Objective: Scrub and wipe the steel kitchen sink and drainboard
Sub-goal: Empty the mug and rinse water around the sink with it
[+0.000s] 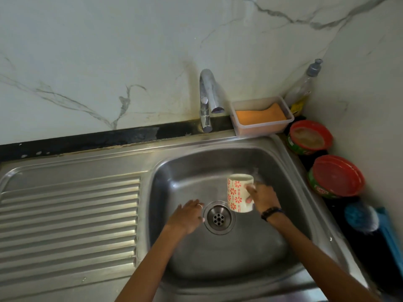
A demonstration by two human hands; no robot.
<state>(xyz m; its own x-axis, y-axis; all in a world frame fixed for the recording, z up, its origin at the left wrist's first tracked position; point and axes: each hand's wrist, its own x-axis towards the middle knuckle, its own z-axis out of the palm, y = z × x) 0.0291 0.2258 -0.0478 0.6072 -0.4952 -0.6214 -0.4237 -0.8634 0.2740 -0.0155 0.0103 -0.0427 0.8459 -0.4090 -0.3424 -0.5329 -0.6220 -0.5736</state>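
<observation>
Head view: left hand flat, fingers straight, beside drain; right hand gripping upright mug.

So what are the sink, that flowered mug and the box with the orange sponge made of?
The sink looks like brushed stainless steel: grey, with soft streaky reflections and a pressed ribbed drainboard. The mug, held in the right hand, seems glazed ceramic: thick, cream, glossy, with a red flower print. The box looks like translucent plastic, since the sponge shows through its cloudy wall.
</observation>
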